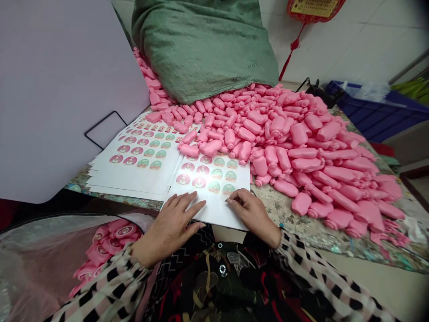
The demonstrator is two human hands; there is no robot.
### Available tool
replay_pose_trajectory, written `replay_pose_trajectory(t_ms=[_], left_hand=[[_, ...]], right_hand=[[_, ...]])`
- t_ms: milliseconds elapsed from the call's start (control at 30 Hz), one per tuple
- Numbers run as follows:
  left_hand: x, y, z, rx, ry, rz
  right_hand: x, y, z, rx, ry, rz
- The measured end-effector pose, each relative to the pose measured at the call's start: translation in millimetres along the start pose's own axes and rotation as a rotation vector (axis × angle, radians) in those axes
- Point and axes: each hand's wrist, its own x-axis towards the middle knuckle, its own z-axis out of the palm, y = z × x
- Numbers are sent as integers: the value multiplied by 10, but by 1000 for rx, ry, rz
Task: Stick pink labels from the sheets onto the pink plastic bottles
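Note:
My left hand lies with fingers spread on the lower left part of a white sheet of stickers. Pink and green printed labels in rows cover the upper part of that sheet. At its right edge, my right hand has thumb and index finger pinched close to a green label; a small dark thing shows at the fingertips, too small to name. A large heap of pink plastic bottles rises behind and to the right, some of them resting on the sheet's top edge.
More sticker sheets are stacked at the left. A green sack stands behind the bottles. A clear bag with labelled pink bottles is at lower left. A blue crate is at right, a grey panel at left.

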Motion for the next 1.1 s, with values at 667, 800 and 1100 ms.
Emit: replay_pose_trajectory(t_ms=[667, 800, 1100], left_hand=[[77, 78, -47, 49, 106, 84], [133, 100, -86, 99, 110, 140], [166, 164, -254, 101, 296, 62]], right_hand=[[27, -8, 19, 80, -31, 43], [-57, -99, -62, -142, 33, -4], [-221, -220, -239, -216, -12, -237]])
